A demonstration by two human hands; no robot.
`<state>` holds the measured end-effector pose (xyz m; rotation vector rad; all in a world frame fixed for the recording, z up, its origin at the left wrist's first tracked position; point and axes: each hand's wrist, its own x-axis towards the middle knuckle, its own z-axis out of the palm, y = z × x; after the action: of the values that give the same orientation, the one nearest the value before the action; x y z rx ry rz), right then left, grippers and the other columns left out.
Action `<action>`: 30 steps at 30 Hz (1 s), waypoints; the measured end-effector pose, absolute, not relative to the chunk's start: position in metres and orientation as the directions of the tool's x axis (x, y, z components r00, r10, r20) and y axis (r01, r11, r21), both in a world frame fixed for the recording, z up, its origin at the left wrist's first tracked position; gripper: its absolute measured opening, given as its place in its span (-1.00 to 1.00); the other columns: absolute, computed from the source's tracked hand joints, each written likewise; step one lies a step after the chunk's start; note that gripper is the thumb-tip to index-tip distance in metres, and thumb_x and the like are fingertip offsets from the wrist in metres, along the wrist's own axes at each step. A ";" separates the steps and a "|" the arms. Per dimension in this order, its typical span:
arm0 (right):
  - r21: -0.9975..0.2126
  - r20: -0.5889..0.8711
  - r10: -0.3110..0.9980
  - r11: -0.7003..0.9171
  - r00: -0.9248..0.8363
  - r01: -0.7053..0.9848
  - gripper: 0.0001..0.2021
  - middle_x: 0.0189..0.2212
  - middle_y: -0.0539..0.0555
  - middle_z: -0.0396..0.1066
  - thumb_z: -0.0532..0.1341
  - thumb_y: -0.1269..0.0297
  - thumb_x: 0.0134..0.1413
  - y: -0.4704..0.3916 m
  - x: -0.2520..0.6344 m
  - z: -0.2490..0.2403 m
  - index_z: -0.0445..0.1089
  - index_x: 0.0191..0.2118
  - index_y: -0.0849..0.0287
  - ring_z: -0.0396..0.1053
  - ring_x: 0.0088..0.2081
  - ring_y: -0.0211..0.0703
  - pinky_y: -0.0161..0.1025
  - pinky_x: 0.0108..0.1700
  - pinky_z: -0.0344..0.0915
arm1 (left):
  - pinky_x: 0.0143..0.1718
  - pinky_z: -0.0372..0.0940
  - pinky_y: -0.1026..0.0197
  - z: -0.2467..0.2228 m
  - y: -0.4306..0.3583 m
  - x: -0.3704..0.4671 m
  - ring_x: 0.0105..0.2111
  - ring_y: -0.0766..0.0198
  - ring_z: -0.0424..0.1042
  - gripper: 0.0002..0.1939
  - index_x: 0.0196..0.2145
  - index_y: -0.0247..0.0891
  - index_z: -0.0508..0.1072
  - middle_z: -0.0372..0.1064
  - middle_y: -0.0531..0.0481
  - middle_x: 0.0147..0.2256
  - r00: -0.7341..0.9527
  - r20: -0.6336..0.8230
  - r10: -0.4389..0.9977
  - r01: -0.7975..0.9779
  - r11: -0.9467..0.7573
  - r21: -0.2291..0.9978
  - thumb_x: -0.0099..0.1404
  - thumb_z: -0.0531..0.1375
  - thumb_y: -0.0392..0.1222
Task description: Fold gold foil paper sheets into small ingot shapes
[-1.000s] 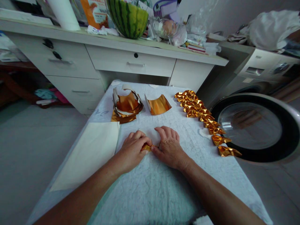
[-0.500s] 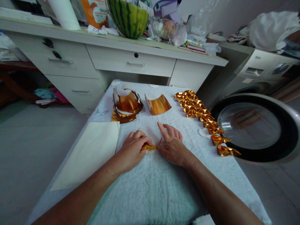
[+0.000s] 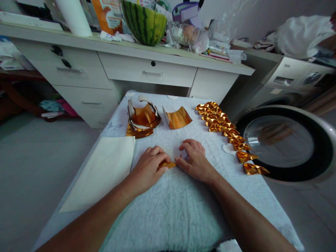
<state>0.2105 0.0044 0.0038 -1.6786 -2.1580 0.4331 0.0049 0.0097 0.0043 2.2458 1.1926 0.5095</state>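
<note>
Low on the cloth-covered table [image 3: 183, 210], my left hand [image 3: 151, 166] is closed on a small folded piece of gold foil paper [image 3: 168, 164]. My right hand [image 3: 193, 159] is at the foil's right end, thumb at its tip, fingers bent and apart from the thumb. A curled stack of gold sheets [image 3: 144, 117] lies at the back left of the table, with a single curved gold sheet [image 3: 179, 118] to its right. Folded gold pieces [image 3: 220, 120] form overlapping rows down the right side, the nearest one [image 3: 256, 169] by the table's edge.
A pale flat sheet [image 3: 105, 171] covers the table's left part. Behind stands a white desk [image 3: 147, 66] with drawers, bearing a watermelon half [image 3: 144, 23], a white roll [image 3: 74, 17] and plastic bags. At the right, a washing machine's round door [image 3: 286, 143] hangs open beside the table.
My right hand's fingers have bent inward from a more stretched pose, with the thumb still by the foil's tip. My left hand keeps its hold. The view has shifted slightly.
</note>
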 end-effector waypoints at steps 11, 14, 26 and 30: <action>-0.472 0.130 0.949 0.313 -0.286 0.824 -0.73 0.02 0.17 0.24 0.35 0.20 -0.04 0.002 0.204 0.003 0.35 -0.22 0.15 0.14 0.07 0.06 0.02 0.10 0.10 | 0.12 0.16 -0.11 -0.005 0.011 0.003 0.09 -0.03 0.19 -0.34 0.13 -0.16 0.21 0.23 -0.11 0.07 0.368 0.201 0.908 0.747 -0.417 0.518 0.08 0.30 -0.18; -0.483 0.127 0.947 0.319 -0.295 0.816 -0.69 0.02 0.17 0.24 0.35 0.21 -0.04 0.002 0.204 0.005 0.35 -0.16 0.14 0.15 0.07 0.06 0.02 0.10 0.12 | 0.13 0.16 -0.11 -0.005 0.011 0.002 0.10 -0.02 0.21 -0.33 0.16 -0.14 0.17 0.23 -0.11 0.08 0.386 0.187 0.903 0.726 -0.422 0.542 0.10 0.28 -0.20; -0.456 0.113 0.936 0.348 -0.334 0.819 -0.54 0.10 0.23 0.19 0.34 0.17 -0.02 0.003 0.208 0.003 0.34 0.02 0.16 0.11 0.14 0.12 0.09 0.15 0.09 | 0.21 0.10 -0.17 -0.001 0.009 0.004 0.22 -0.13 0.06 -0.25 0.14 -0.16 0.21 -0.08 -0.20 0.22 0.294 0.192 0.936 0.745 -0.350 0.568 0.01 0.36 -0.20; -0.479 0.095 0.937 0.338 -0.335 0.810 -0.68 0.08 0.21 0.20 0.35 0.23 -0.02 0.003 0.206 0.006 0.38 -0.12 0.16 0.10 0.15 0.10 0.07 0.15 0.08 | 0.18 0.12 -0.17 -0.005 0.012 0.000 0.16 -0.12 0.15 -0.23 0.16 -0.23 0.19 0.12 -0.22 0.15 0.307 0.210 0.928 0.778 -0.372 0.506 0.02 0.35 -0.13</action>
<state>0.2063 0.0026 0.0064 -1.5468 -2.2543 0.4982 0.0001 0.0120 -0.0049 2.2702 1.5392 0.6837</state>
